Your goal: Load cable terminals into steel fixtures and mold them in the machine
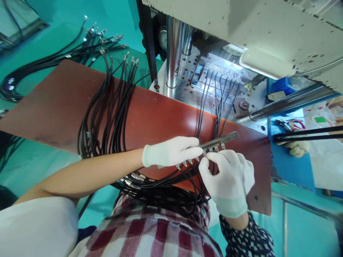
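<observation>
A narrow metal bar (228,138) lies at a slant over the brown board, with several small cable connectors (190,161) set in a row along its near edge. My left hand (174,151), in a white glove, grips the bar at its left part, thumb and fingers reaching along it. Thumb and forefinger of my gloved right hand (227,176) pinch one cable connector (205,154) at the middle of the row. Black cables (187,178) run from the connectors toward my lap. The pinched connector is partly hidden by the fingertips.
The brown board (160,117) spans the front of a press with steel posts (175,53). Several cables lead into the press's metal fixture (206,78). Bundles of black cables (107,114) lie on the left. Pliers (284,124) rest on a blue surface at right.
</observation>
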`<action>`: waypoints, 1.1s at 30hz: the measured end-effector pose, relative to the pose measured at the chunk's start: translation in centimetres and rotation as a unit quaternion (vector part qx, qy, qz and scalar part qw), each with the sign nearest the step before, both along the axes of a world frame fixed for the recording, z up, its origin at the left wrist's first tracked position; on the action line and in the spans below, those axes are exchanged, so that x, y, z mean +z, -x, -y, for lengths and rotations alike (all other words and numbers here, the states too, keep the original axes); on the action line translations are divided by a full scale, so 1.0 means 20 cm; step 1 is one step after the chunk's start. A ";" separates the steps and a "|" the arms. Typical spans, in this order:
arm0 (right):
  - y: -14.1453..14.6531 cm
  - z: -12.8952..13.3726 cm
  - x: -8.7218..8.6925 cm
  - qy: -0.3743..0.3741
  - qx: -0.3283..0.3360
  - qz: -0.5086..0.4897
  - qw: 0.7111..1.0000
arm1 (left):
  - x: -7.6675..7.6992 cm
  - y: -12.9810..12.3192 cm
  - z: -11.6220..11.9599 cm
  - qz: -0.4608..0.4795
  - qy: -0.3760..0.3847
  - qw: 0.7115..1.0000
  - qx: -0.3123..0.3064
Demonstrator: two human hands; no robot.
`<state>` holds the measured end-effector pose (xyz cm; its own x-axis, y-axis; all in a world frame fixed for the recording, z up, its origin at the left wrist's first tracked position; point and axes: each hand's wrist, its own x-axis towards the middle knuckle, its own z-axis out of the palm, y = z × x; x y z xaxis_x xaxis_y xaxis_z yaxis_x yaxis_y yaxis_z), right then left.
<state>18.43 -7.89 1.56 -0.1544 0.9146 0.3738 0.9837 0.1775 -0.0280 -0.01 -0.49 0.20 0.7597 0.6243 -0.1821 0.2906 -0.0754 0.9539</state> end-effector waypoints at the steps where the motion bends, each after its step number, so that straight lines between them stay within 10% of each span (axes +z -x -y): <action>1: 0.00 -0.01 -0.01 -0.008 0.002 -0.003 1.000 | 0.00 0.00 0.00 0.000 0.000 1.000 -0.002; 33: 0.09 0.04 0.06 0.068 0.080 0.002 0.995 | -0.04 -0.01 -0.01 0.027 -0.013 0.999 0.019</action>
<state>16.66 -8.65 2.85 -0.3028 0.9201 0.2484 0.9434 0.3263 -0.0587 0.09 -0.38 -0.60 0.7435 0.6570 -0.1249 0.2419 -0.0901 0.9661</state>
